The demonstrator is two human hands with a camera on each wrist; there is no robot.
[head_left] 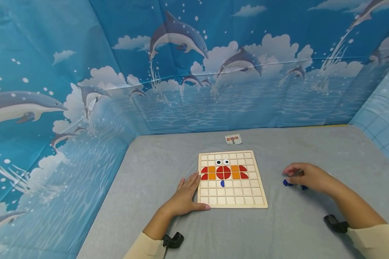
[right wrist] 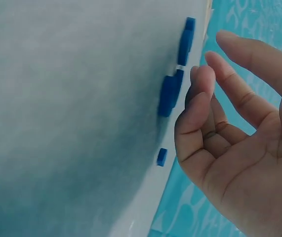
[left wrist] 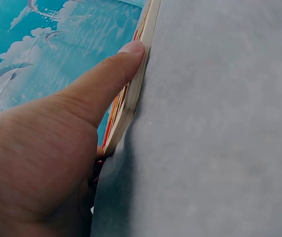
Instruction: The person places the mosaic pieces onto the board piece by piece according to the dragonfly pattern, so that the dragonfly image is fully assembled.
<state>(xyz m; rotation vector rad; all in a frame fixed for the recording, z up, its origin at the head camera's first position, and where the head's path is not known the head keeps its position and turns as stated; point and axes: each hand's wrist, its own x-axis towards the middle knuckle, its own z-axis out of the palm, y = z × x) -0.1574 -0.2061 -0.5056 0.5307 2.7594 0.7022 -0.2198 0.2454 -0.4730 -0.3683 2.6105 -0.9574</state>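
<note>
A square wooden grid board (head_left: 231,202) lies on the grey cloth, with red, orange and one blue piece (head_left: 222,183) in its cells and two eye discs (head_left: 222,162) near the top. Along the board's left side rest the fingers of my left hand (head_left: 185,197), its thumb against the near edge; the left wrist view shows that thumb (left wrist: 116,64) on the rim. To the right of the board, my right hand (head_left: 311,176) hovers by several small blue pieces (head_left: 285,182). Its thumb and index finger are apart with nothing visible between them, the other fingers bent. Blue pieces (right wrist: 168,96) lie beyond the fingertips.
A small pattern card (head_left: 233,139) lies behind the board on the grey cloth (head_left: 168,154). Behind the table and to its left hangs a blue dolphin-print curtain (head_left: 181,108). Black straps (head_left: 173,240) sit at both wrists.
</note>
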